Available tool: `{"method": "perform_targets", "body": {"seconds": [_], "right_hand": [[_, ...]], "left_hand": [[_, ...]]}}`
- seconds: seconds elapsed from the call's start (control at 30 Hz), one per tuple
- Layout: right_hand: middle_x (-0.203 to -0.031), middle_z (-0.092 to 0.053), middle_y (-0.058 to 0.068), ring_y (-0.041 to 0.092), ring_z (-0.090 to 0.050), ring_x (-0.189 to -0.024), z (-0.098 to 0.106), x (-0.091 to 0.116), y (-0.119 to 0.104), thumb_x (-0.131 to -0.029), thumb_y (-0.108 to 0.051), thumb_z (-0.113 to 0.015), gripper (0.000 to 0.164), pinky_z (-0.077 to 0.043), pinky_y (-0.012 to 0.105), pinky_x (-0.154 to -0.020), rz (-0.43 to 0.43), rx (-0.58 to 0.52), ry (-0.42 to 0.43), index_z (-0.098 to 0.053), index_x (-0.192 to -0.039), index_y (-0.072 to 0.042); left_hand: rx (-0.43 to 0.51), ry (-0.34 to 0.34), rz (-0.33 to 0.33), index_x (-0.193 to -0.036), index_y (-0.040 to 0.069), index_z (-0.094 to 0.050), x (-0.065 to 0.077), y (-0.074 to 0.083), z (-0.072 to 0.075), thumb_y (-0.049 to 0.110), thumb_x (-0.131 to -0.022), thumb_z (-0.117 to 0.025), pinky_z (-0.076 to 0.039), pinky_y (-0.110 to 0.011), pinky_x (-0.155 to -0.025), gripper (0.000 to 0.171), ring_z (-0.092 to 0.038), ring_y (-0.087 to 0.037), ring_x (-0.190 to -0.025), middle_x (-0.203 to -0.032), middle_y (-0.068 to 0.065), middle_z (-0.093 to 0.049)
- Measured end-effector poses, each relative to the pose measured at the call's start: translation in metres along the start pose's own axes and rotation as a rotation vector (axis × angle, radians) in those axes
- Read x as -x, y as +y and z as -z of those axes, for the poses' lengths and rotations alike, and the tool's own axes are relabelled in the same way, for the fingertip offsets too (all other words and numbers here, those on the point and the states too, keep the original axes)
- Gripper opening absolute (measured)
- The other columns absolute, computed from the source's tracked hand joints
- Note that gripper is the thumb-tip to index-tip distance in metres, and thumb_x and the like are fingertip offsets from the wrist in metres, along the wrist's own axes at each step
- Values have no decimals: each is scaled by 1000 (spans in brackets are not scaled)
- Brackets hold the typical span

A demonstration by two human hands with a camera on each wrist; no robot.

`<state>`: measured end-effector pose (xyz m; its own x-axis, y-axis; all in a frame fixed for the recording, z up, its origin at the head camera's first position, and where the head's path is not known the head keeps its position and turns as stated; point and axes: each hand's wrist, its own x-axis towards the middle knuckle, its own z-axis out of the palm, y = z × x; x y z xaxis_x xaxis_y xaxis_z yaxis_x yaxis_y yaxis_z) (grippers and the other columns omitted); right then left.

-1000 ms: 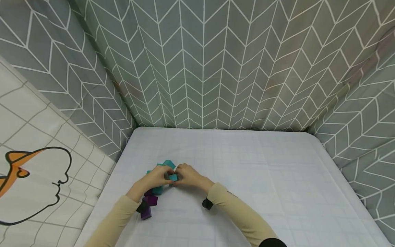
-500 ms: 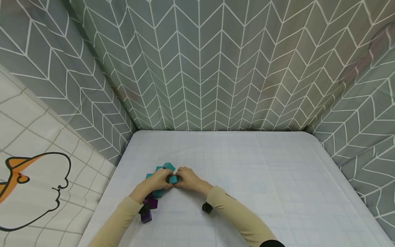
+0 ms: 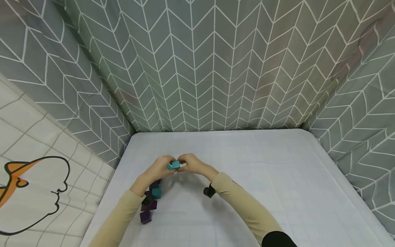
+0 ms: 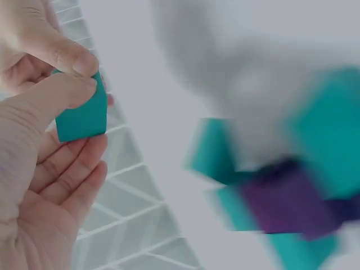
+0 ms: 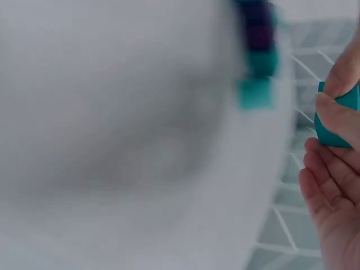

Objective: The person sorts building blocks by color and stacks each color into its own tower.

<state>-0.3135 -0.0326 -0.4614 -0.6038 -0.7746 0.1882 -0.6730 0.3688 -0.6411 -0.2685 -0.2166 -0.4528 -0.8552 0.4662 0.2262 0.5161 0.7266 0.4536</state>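
Observation:
Above the table, my left hand (image 3: pixel 160 167) and right hand (image 3: pixel 194 164) meet around one small teal block (image 3: pixel 176 164). In the left wrist view, thumbs from both hands press on the broad face of the teal block (image 4: pixel 84 115), and left fingers lie below its lower edge. The right wrist view has the same teal block (image 5: pixel 332 132) at its right edge, pinched between thumb and fingers. Below the left wrist, a group of blocks lies on the table, with a teal block (image 3: pixel 156 193) and a purple block (image 3: pixel 145 217) showing. My left hand and forearm hide part of this group.
A white-covered table (image 3: pixel 262 181) stretches to the right of the hands. Grey chevron-patterned curtain (image 3: pixel 213 68) stands behind the table and at its sides. A white tiled sheet with an orange-and-black drawing (image 3: pixel 34 192) hangs at the left.
Both hands have risen from the table and moved away from me, carrying the teal block with them. More of the block group near the left wrist shows; its far teal blocks are now hidden.

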Motion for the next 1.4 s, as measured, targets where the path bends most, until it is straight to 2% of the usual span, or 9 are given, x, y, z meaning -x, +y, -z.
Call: {"method": "perform_targets", "body": {"seconds": [0.17, 0.3, 0.47, 0.63, 0.8, 0.97, 1.13, 1.23, 1.4], "right_hand": [[-98, -64, 2, 18, -58, -91, 56, 0, -6, -77, -17, -70, 27, -46, 24, -79, 11, -33, 108, -65, -102, -8], [-97, -63, 1, 20, -58, -92, 101, 10, -12, -76, -18, -71, 28, -46, 26, -79, -11, 3, 158, -65, -103, -9], [-99, -63, 1, 21, -57, -94, 139, 32, -14, -75, -17, -72, 29, -45, 28, -81, -31, 32, 223, -65, -102, -10], [-105, -62, 2, 19, -57, -100, 155, 61, -13, -77, -17, -70, 32, -45, 31, -85, -34, 63, 279, -62, -107, -9], [-100, -63, 1, 20, -57, -95, 158, 92, -2, -75, -19, -72, 30, -46, 33, -81, -98, 100, 306, -63, -103, -9], [-94, -62, -1, 22, -57, -90, 150, 122, 14, -74, -17, -73, 26, -46, 33, -79, -139, 68, 271, -63, -96, -10], [-92, -62, -2, 19, -57, -86, 137, 146, 31, -74, -15, -73, 25, -46, 31, -76, -152, 66, 240, -63, -96, -10], [-93, -62, -2, 18, -57, -84, 130, 163, 38, -74, -16, -73, 26, -47, 30, -75, -147, 86, 237, -62, -97, -9], [-93, -62, 0, 23, -57, -83, 110, 195, 47, -76, -17, -71, 26, -47, 33, -73, -153, 75, 209, -61, -99, -8]], "left_hand": [[58, 74, 4, -99, 6, -60, -37, 22, 28, 11, -78, -68, -47, -30, -71, 23, -56, -18, -87, -94, -3, -60], [90, 131, -68, -102, 8, -60, -67, 41, 40, 14, -79, -67, -47, -32, -75, 25, -55, -18, -93, -99, -2, -60], [134, 191, -191, -103, 5, -61, -99, 67, 39, 12, -79, -67, -46, -30, -81, 26, -56, -19, -96, -100, -4, -62], [161, 175, -242, -103, 4, -62, -118, 90, 29, 12, -78, -68, -46, -26, -81, 27, -58, -17, -96, -100, -4, -63], [184, 122, -248, -102, 7, -62, -128, 105, 6, 14, -78, -68, -45, -24, -79, 26, -56, -13, -94, -98, 0, -62], [201, 63, -238, -99, 8, -61, -130, 115, -32, 16, -78, -69, -44, -21, -79, 24, -56, -11, -94, -97, 1, -62], [205, 31, -223, -96, 7, -62, -126, 124, -63, 16, -78, -69, -45, -22, -78, 21, -56, -12, -91, -94, 1, -61], [203, 35, -213, -96, 7, -62, -122, 133, -81, 15, -77, -70, -45, -21, -76, 22, -56, -12, -89, -93, 0, -61], [196, 21, -187, -92, 7, -63, -108, 146, -118, 16, -74, -72, -45, -18, -70, 21, -56, -9, -83, -89, 2, -61]]}}
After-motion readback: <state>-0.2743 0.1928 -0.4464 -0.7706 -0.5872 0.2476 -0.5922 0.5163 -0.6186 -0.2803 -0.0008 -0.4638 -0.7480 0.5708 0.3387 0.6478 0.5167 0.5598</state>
